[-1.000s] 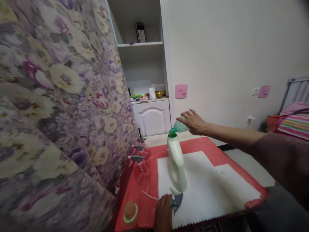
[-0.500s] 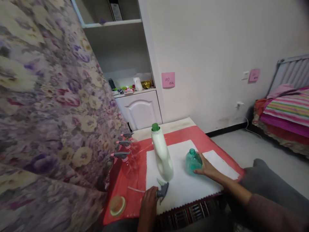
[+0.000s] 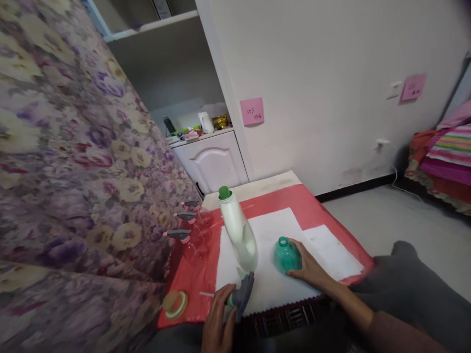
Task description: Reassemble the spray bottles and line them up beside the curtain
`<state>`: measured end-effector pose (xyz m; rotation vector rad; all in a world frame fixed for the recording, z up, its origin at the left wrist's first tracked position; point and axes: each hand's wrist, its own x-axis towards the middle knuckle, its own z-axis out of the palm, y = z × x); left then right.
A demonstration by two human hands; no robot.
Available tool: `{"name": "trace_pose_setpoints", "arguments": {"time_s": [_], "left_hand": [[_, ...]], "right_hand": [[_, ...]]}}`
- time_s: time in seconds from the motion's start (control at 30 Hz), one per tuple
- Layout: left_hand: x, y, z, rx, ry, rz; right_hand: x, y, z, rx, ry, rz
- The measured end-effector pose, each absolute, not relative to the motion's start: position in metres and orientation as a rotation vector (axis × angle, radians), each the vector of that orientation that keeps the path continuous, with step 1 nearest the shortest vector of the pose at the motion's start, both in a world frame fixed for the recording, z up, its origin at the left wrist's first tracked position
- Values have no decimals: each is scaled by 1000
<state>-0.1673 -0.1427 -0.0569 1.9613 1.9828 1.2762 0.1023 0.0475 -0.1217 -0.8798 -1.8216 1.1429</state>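
My left hand (image 3: 220,321) is closed on a grey and green spray head (image 3: 242,295) near the table's front edge, its thin tube pointing left. My right hand (image 3: 307,264) grips the right side of a green see-through bottle (image 3: 286,256), whose mouth is open. Between and beyond my hands, a tall pale green bottle (image 3: 238,230) leans to the left, with a green piece (image 3: 224,192) in its neck. A white cloth (image 3: 270,289) lies under both bottles.
Clear spray bottles (image 3: 195,247) with grey and pink heads line the left of the red table cover (image 3: 198,306). A round lid (image 3: 175,304) lies at the front left. A flowered curtain (image 3: 91,171) hangs beside the table; a cabinet (image 3: 217,159) stands behind.
The green see-through bottle has shifted left and nearer in my right hand. My left hand has raised and turned the spray head. The view has tilted.
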Motion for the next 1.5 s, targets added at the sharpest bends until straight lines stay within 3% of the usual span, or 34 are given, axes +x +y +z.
{"name": "trace_pose_setpoints", "arguments": {"time_s": [0.37,0.6,1.07,1.5], "left_hand": [[-63,-93,48,1257,1490,1754],[-41,-46,74,1197,1165,1877],[-30,-11,59,1256,1155,1796],[-38,9,-18,1262,1395,1486]], "right_hand": [[101,47,-128,-881,-1823,1066],[100,46,-125,-876,-1791,1089],[96,50,-130,-841,-1778,1053],[94,46,-120,-872,-1726,1091]]}}
